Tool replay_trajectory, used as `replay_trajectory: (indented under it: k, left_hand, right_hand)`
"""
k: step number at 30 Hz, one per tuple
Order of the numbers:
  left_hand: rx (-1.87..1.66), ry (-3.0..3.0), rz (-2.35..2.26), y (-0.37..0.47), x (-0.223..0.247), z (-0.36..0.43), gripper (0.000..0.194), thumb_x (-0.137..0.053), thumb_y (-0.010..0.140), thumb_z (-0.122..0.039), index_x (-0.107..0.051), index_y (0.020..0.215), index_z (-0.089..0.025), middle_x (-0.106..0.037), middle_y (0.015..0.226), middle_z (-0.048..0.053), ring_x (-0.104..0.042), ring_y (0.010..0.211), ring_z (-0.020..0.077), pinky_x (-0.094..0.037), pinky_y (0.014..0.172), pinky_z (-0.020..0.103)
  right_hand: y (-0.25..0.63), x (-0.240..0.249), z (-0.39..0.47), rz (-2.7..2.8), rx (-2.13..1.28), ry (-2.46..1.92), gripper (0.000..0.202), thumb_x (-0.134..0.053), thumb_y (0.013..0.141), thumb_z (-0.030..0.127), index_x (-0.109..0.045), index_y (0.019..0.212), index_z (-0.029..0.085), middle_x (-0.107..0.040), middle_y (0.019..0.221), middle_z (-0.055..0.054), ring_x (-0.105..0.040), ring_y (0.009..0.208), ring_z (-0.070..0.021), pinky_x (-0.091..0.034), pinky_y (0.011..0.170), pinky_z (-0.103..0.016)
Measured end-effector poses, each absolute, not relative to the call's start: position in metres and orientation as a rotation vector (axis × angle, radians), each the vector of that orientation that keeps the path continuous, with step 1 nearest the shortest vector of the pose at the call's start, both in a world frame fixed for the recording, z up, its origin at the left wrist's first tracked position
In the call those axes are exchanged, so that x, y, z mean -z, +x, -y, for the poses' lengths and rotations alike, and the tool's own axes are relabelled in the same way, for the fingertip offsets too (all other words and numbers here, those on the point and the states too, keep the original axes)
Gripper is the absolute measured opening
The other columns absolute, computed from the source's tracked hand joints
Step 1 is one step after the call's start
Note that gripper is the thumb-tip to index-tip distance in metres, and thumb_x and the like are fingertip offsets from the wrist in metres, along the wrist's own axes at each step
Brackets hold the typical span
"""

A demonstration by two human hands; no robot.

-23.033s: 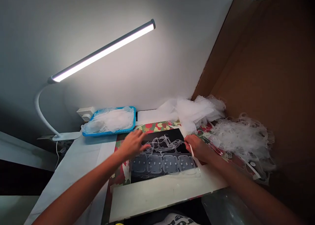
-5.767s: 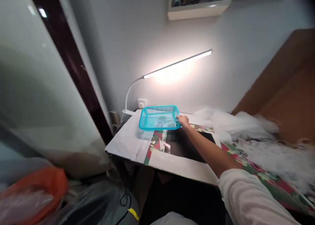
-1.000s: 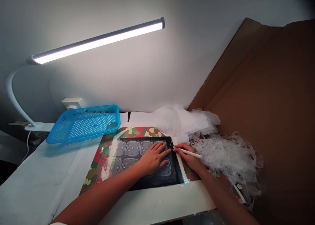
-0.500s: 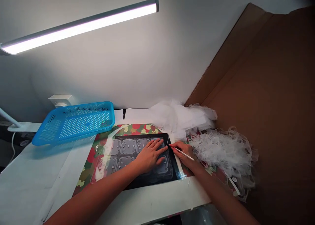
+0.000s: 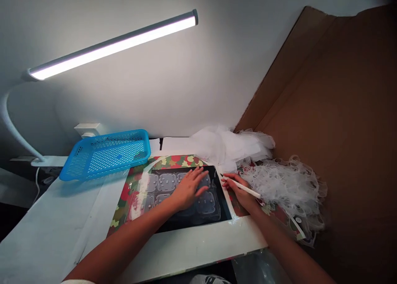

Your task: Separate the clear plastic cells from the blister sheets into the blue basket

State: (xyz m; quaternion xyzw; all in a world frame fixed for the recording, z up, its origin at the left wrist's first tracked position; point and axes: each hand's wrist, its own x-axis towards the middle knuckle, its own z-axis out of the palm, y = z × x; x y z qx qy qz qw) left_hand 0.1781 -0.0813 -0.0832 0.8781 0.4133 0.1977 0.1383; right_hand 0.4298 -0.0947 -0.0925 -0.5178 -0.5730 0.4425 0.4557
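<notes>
A clear, thin moulded sheet [image 5: 166, 182] with rows of rounded square shapes lies over a black mat [image 5: 223, 213]. My left hand [image 5: 190, 188] is over the right part of this sheet, fingers spread, hiding some of the squares. Whether its fingertips press on the sheet I cannot tell. Just past the mat's right edge, my right hand [image 5: 240, 189] grips a slim white pen-shaped tool [image 5: 246, 188]. The tool's dark tip points up and left, apart from my left hand. Its exact kind is too small to make out.
A blue perforated basket [image 5: 105, 155] stands at the back left, near a lamp [image 5: 118, 46]. White translucent sheets [image 5: 229, 145] are heaped behind the mat. Tangled clear trimmings [image 5: 285, 188] pile up at right, beside a cardboard wall [image 5: 335, 110]. A camouflage-patterned board [image 5: 124, 207] lies underneath.
My right hand has drawn the tool away from the sheet's corner, and a gap now parts my hands. My left fingers look more raised. The whole view has shifted slightly.
</notes>
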Motion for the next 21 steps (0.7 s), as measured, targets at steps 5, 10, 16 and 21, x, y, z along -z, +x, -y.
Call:
replay_trajectory:
  k: [5,10,16,21]
  left_hand:
    - [-0.538,2.437,-1.650,0.125,0.085,0.108,0.054,-0.045,0.096,-0.044,-0.040,0.143,-0.018,-0.040,0.150,0.014,-0.032,0.142,0.0280,-0.027,0.115,0.051]
    - [-0.338,2.455,-1.867,0.062,0.102,0.143,0.064,-0.040,0.096,-0.051,-0.030,0.150,-0.018,-0.030,0.156,0.012,-0.026,0.144,0.0284,-0.024,0.116,0.051]
    - [-0.112,2.588,-1.662,0.036,0.084,0.128,0.065,-0.039,0.096,-0.052,-0.026,0.152,-0.022,-0.024,0.158,0.008,-0.020,0.146,0.0262,-0.014,0.118,0.052]
    - [-0.299,2.780,-1.382,0.077,0.064,0.137,0.053,-0.049,0.094,-0.037,-0.040,0.145,-0.024,-0.026,0.158,0.008,-0.015,0.147,0.0263,-0.013,0.119,0.049]
  right_hand:
    - [0.399,0.084,0.088,1.067,-1.597,-0.937,0.030,-0.060,0.088,0.047,-0.065,0.103,0.022,-0.073,0.098,-0.007,-0.068,0.100,-0.0220,-0.053,0.090,-0.039]
    - [0.371,0.088,0.080,0.905,-1.586,-0.918,0.030,-0.071,0.078,0.048,-0.068,0.094,0.022,-0.072,0.095,-0.004,-0.067,0.102,-0.0211,-0.053,0.095,-0.040]
    - [0.370,0.094,0.086,0.919,-1.429,-1.012,0.035,-0.070,0.078,0.055,-0.070,0.090,0.022,-0.072,0.096,-0.004,-0.070,0.090,-0.0191,-0.059,0.079,-0.032]
    - [0.387,0.085,0.111,1.112,-1.233,-1.117,0.039,-0.067,0.080,0.057,-0.070,0.091,0.020,-0.073,0.087,-0.006,-0.068,0.069,-0.0149,-0.055,0.061,-0.025]
